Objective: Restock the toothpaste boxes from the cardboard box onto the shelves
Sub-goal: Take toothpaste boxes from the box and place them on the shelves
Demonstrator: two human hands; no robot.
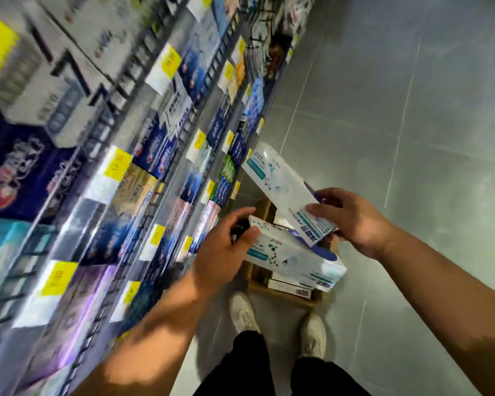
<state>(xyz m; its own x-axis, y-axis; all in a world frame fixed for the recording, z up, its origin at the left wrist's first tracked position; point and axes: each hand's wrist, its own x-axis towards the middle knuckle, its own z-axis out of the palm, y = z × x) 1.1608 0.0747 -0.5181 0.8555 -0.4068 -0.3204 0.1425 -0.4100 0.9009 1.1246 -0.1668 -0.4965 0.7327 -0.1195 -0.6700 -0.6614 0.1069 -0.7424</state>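
Right fingers (330, 194) wrap over the far edge of the upper box (277, 181), thumb flat on its face: a firm pinch at the near end. That box is long and white, with teal label strips, a pale blue dot pattern and a dark blue flap at the held end. It slants up and away to the left, in the air above the carton (283, 297).

Left fingers (242, 214) curl round the left end of the lower box (295, 257), same white-and-teal design, thumb clamped on top. Something dark sits in that palm too, can't tell what. The lower box lies low across the carton's open top, over spare boxes (289, 287) inside; resting on them or not, can't tell.

Right hand (355, 224) enters from the right, wrist bent, forearm bare. Left hand (223, 250) reaches from the near left, forearm alongside the shelves (103, 167), which are packed and blurred, with yellow tags (117, 164) on the rails. White shoes (242, 311) stand just near of the carton on grey floor (412, 124).
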